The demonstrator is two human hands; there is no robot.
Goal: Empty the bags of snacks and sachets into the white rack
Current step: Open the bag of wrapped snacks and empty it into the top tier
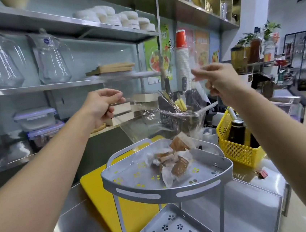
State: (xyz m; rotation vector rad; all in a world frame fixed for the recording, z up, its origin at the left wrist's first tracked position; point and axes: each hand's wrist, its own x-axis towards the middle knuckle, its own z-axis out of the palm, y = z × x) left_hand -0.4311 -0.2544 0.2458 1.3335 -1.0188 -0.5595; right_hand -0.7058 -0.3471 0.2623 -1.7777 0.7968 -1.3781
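Note:
A clear plastic bag point(154, 123) hangs upside down above the white two-tier rack point(167, 189), its mouth over the top tier. My left hand point(102, 106) pinches one upper corner of the bag and my right hand point(218, 82) pinches the other. Several wrapped brown snacks point(174, 161) lie heaped on the rack's top tier, and one more snack point(181, 143) sits tilted at the bag's mouth just above the heap. The lower tier point(171, 231) shows only its flower-shaped holes.
The rack stands on a steel counter over a yellow cutting board point(97, 189). A yellow basket point(234, 145) with dark bottles sits close on the right. A knife block point(175, 102) and a stack of paper cups point(183, 63) stand behind. Shelves with glass jars point(52, 60) fill the left.

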